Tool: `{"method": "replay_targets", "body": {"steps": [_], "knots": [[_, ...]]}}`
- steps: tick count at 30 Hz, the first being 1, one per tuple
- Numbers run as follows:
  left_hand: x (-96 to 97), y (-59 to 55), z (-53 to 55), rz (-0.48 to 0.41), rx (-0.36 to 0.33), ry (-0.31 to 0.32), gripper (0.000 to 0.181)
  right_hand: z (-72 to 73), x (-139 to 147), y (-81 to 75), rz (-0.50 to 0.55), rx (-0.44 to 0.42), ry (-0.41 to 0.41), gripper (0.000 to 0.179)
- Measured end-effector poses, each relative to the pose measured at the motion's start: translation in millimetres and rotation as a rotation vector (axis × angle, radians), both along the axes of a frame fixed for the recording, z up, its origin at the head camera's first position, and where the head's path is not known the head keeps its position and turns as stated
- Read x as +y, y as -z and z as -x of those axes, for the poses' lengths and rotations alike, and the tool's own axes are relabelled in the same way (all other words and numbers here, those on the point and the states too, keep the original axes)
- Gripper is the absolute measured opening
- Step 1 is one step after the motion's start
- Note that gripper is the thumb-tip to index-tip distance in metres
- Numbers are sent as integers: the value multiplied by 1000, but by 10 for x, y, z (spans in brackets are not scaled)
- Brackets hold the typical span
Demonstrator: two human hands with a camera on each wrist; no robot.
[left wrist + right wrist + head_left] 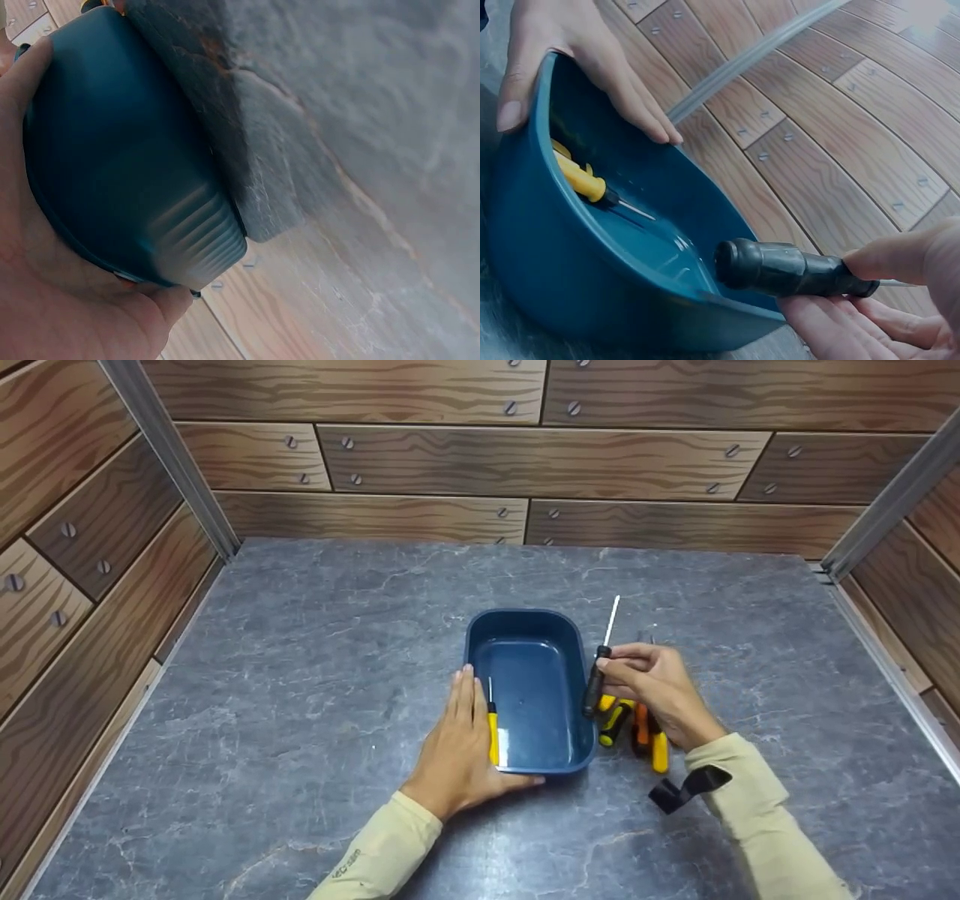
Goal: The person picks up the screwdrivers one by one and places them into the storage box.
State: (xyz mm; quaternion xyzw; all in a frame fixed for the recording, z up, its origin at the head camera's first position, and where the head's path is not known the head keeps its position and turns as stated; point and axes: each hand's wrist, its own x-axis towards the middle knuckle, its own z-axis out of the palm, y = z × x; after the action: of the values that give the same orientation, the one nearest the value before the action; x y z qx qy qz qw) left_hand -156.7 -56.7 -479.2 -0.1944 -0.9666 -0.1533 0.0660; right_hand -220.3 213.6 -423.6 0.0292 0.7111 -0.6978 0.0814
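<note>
My right hand (pixel 660 690) pinches a screwdriver with a black handle (pixel 595 682) between thumb and fingertips. Its metal shaft points away from me, and the handle end overlaps the right rim of a blue plastic bin (pixel 525 769). Along the bin's left wall rests my left hand (pixel 457 750), fingers straight, with the thumb across the near end. Inside the bin, by that left wall, lies a yellow screwdriver (pixel 585 180) with a black collar and thin shaft. In the left wrist view the left palm and thumb lie against the bin's outside (pixel 127 150).
Several tools with yellow, orange and black handles lie in a group right of the bin, among them a yellow handle (pixel 660 754) and a black-and-lime one (pixel 615 724). A black strap (pixel 690 787) hangs at the right sleeve. Wood-patterned walls (pixel 450 457) surround the grey marbled table (pixel 315 622).
</note>
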Motion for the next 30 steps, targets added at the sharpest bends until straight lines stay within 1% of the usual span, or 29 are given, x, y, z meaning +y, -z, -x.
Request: {"method": "replay_targets", "body": {"steps": [6,13,21,26,30], "knots": [[1,-11,9,-10,-18,-2,143,-12,-160,2,-35,21,-10,38],[-4,-7,7,-4,15,4,141,-2,-336,23,-100,28,-16,40],[-10,0,8,11,33,4,140,22,-525,82,-87,21,-20,32],[-7,-3,9,14,31,4,140,10,-608,128,-74,32,-49,30],[-5,-10,5,15,26,1,140,-5,-675,174,-92,23,-72,27]]}}
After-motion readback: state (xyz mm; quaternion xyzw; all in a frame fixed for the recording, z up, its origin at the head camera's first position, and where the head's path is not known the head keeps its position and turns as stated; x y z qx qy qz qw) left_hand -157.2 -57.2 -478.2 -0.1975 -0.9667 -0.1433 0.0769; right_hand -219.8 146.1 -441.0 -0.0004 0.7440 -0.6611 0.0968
